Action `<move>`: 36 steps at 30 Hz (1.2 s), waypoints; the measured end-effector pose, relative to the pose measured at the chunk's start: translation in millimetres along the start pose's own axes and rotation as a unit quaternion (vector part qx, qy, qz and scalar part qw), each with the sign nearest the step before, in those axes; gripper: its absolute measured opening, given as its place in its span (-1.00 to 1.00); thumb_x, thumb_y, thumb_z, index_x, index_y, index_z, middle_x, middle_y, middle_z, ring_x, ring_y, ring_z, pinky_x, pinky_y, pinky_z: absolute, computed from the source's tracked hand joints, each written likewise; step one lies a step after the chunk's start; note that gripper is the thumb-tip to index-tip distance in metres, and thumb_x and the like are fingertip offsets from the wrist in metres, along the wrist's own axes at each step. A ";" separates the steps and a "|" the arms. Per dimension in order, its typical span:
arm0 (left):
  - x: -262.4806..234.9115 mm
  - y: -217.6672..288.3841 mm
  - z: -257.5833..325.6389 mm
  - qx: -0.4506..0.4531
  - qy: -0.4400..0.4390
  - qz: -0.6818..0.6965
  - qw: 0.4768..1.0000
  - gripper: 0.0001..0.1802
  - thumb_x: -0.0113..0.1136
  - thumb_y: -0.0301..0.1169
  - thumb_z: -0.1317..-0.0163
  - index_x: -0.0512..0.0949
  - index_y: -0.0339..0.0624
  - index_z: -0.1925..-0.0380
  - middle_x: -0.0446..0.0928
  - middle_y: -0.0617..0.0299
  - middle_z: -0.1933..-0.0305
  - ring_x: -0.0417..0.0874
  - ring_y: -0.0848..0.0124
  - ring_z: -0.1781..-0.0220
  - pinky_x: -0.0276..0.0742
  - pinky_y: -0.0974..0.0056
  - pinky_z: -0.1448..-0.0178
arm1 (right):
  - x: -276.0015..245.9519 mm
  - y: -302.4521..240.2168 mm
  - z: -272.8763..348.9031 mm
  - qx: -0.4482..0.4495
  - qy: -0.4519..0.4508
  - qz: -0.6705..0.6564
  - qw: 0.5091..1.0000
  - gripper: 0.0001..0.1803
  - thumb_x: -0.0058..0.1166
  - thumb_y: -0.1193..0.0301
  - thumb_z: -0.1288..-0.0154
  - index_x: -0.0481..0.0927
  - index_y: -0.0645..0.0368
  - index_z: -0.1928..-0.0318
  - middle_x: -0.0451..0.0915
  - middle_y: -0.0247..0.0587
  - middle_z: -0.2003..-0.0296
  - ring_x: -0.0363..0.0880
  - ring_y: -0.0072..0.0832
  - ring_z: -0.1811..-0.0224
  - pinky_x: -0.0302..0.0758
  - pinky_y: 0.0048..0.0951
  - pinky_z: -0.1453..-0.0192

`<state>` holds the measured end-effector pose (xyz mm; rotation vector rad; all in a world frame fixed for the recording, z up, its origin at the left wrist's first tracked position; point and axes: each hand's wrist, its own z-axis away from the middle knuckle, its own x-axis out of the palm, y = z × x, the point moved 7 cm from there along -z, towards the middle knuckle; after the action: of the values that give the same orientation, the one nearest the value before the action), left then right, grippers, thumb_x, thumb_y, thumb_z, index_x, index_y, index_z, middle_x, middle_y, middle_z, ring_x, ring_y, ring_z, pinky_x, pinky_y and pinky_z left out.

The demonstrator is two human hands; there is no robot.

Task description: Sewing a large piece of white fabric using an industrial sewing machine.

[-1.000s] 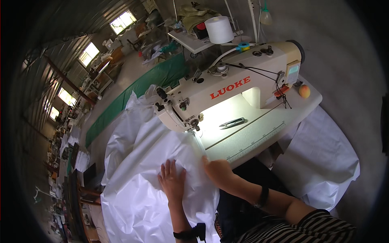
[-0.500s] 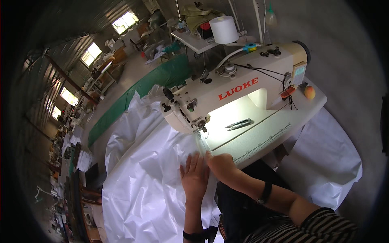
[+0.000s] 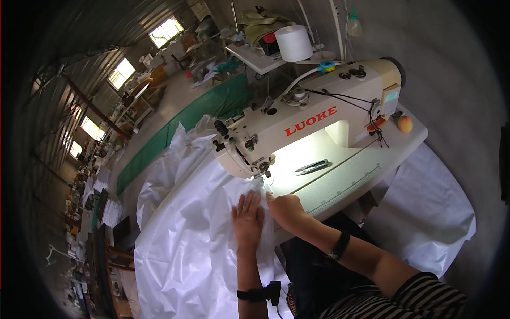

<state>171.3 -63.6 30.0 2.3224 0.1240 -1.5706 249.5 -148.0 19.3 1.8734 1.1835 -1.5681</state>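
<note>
A large glossy white plastic-like sheet (image 3: pixel 183 234) lies in folds under the needle end of a cream sewing machine (image 3: pixel 361 85). My left hand (image 3: pixel 247 220) rests flat on the sheet just short of the presser foot (image 3: pixel 262 181), fingers stretched forward. Close beside it on the right, my right hand (image 3: pixel 286 210) is closed at the sheet's edge, with the index finger pointing toward the foot; the other fingers are curled under and partly hidden. Small grey thread snips (image 3: pixel 313 167) lie on the lit machine bed, beyond the right hand.
A peach-like fruit (image 3: pixel 405 124) sits at the bed's right end. Behind the machine stands a white thread cone (image 3: pixel 294 43). More white sheeting (image 3: pixel 425 212) hangs at the right. A green cloth strip (image 3: pixel 183 135) runs along the left, beyond the sheet.
Both hands have moved slightly forward toward the presser foot, along with the sheet. My left hand has also shifted a little to the left, away from the right.
</note>
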 end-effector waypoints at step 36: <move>-32.9 -172.8 426.8 -0.326 0.275 0.354 0.832 -0.32 0.06 -0.20 -0.38 0.19 -0.18 -0.43 0.20 0.01 -0.49 0.24 0.04 -0.49 0.28 -0.11 -0.43 | -52.1 -100.5 27.1 -0.245 -0.217 -0.599 0.730 -0.47 0.12 0.21 -0.40 0.42 0.22 -0.26 0.40 -0.05 -0.22 0.48 -0.12 -0.19 0.44 -0.11 -0.26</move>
<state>-263.6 -34.0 -121.8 1.8444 -0.0627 -0.3751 152.0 -131.3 80.5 0.1889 2.4251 -1.7449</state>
